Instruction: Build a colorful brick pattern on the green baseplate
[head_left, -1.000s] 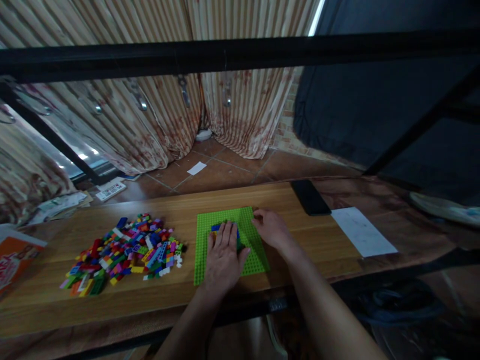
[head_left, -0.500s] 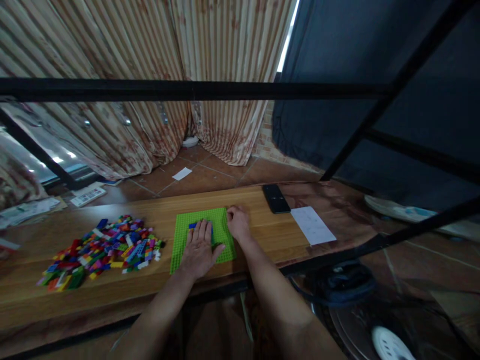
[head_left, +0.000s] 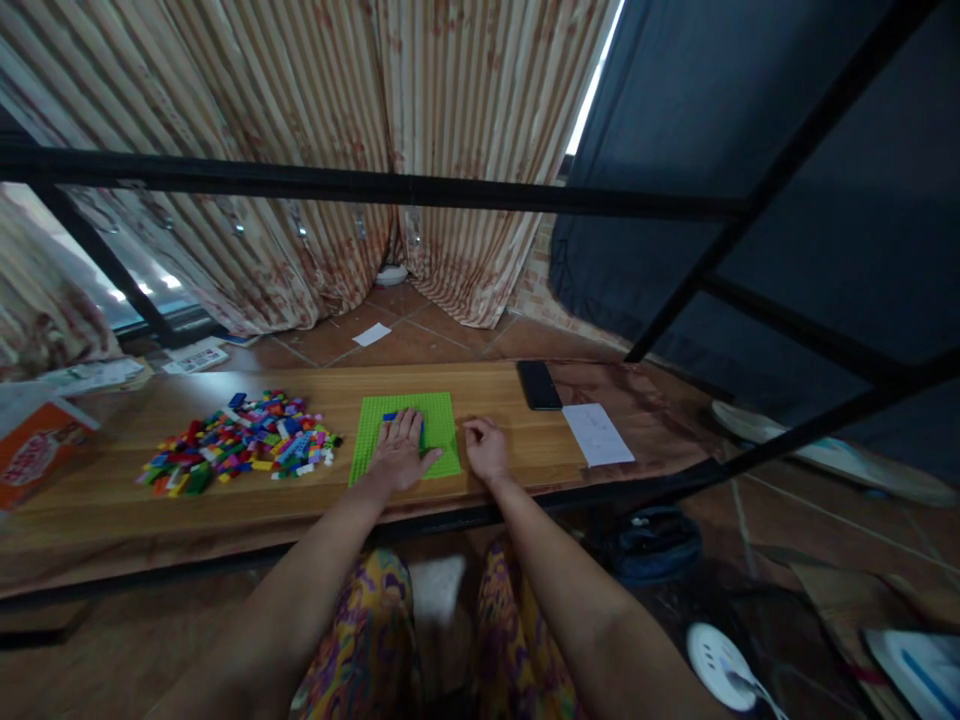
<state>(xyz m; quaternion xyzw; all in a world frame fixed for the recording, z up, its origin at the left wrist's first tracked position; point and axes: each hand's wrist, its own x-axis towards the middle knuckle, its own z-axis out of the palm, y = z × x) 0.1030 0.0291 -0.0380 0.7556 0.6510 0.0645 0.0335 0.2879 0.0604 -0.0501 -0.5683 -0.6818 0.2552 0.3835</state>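
Observation:
My left hand (head_left: pixel 397 458) lies flat with fingers stretched out over a green studded baseplate (head_left: pixel 365 440). Blue toy bricks (head_left: pixel 389 416) peek out around its fingers, and the rest of them is hidden under the palm. Just off the plate's right edge, my right hand (head_left: pixel 486 448) rests on the wooden table with its fingers curled in. Whatever those fingers may hold cannot be made out. To the left of the plate spreads a heap of loose toy bricks (head_left: pixel 247 435) in many colours.
A black phone (head_left: pixel 538 385) and a sheet of white paper (head_left: pixel 598 434) lie to the right on the table (head_left: pixel 480 385). An orange and white package (head_left: pixel 37 450) is at the far left. Dark metal bars (head_left: pixel 420 190) cross beyond the table, before striped curtains (head_left: pixel 300 90).
My right hand has come off the baseplate's right edge onto the table beside it. The left hand stays on the bricks. The camera's view has shifted, bringing my legs and the orange package into sight.

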